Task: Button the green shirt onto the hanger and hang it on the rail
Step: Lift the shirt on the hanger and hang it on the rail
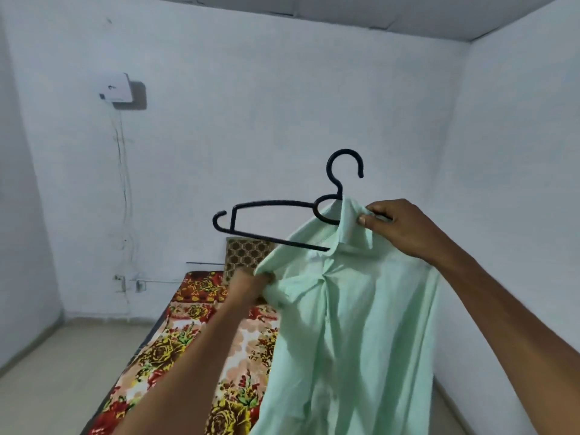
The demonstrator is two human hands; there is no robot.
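Observation:
A pale green shirt (348, 324) hangs in the air in front of me, its front facing me and its collar up. A black plastic hanger (276, 204) is partly inside it: the right arm of the hanger is under the cloth, while the left arm and the hook stick out bare. My right hand (398, 229) pinches the collar and the hanger's neck. My left hand (251, 285) grips the shirt's left shoulder, just below the bare hanger arm. No rail is in view.
Below lies a bed with a floral blanket (188, 346) and a patterned pillow (248, 255) against the back wall. A white box (116, 87) with hanging wires is mounted on the wall at upper left. Bare floor lies left of the bed.

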